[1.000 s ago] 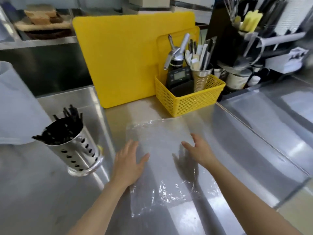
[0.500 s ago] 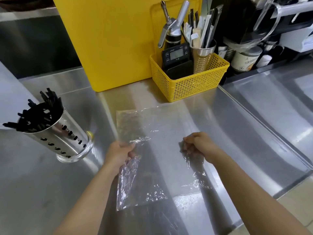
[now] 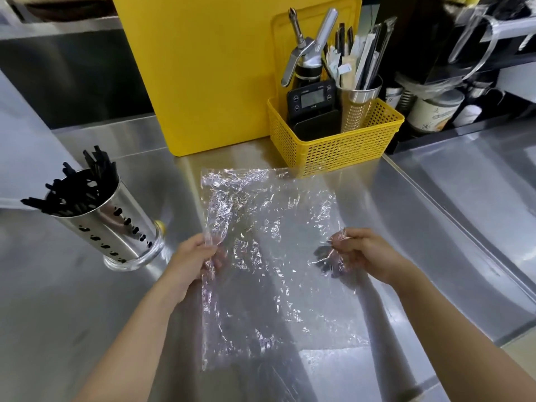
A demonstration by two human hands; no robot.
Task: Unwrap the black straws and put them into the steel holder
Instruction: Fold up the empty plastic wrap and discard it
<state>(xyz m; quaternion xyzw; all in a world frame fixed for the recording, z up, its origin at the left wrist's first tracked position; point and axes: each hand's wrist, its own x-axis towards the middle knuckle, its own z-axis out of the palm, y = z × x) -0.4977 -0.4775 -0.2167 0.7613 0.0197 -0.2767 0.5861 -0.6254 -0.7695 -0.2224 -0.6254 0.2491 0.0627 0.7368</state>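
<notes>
A perforated steel holder (image 3: pixel 116 227) stands on the counter at the left, packed with several black straws (image 3: pixel 78 190) that lean to the left. A crinkled clear plastic wrapper (image 3: pixel 275 271) is spread out in front of me, with no straws in it. My left hand (image 3: pixel 194 256) pinches its left edge and my right hand (image 3: pixel 365 253) pinches its right edge. Both hands hold the sheet a little above the steel counter (image 3: pixel 58 314).
A yellow cutting board (image 3: pixel 208 68) leans at the back. Beside it a yellow basket (image 3: pixel 336 143) holds a scale, a cream whipper and a cup of utensils. Containers crowd the back right. A white object (image 3: pixel 26 158) sits at the far left. The counter's front edge runs at the lower right.
The hands went from lying flat on the wrapper to pinching its two sides. They have lifted it and pulled it flat. The holder has not moved.
</notes>
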